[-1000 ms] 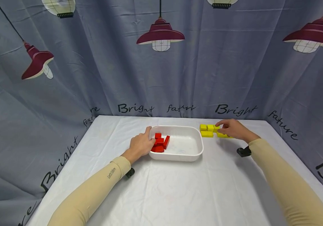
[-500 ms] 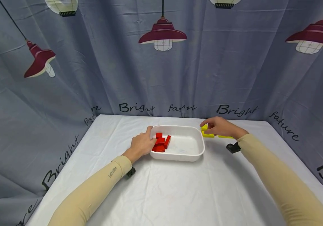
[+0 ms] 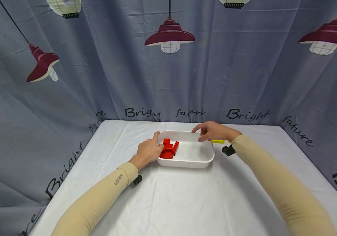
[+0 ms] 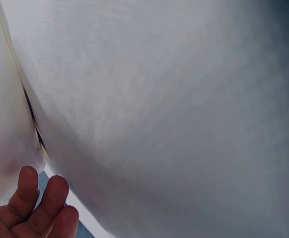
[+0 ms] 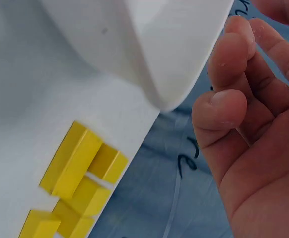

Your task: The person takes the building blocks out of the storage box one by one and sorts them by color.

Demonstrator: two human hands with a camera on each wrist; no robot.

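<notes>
A white plastic tray (image 3: 193, 163) with rounded corners sits on the cloth, with several red blocks (image 3: 168, 147) in its left end. My left hand (image 3: 148, 150) grips the tray's left rim, thumb over the inner side; in the left wrist view its fingers (image 4: 52, 203) are at the outer wall. Over the tray's back right corner hovers my right hand (image 3: 215, 131), index finger and thumb apart. Nothing shows between the bent fingers and thumb of the right hand (image 5: 253, 104) in the right wrist view.
Several yellow blocks (image 5: 72, 158) lie in a group just right of the tray, partly hidden behind the right hand in the head view. A white cloth (image 3: 180, 200) covers the table. A grey-blue printed curtain (image 3: 168, 82) hangs behind its back edge.
My right hand has moved left, from over the yellow blocks to above the tray's back right corner. The left hand stays on the tray's rim, and the tray and red blocks keep their places.
</notes>
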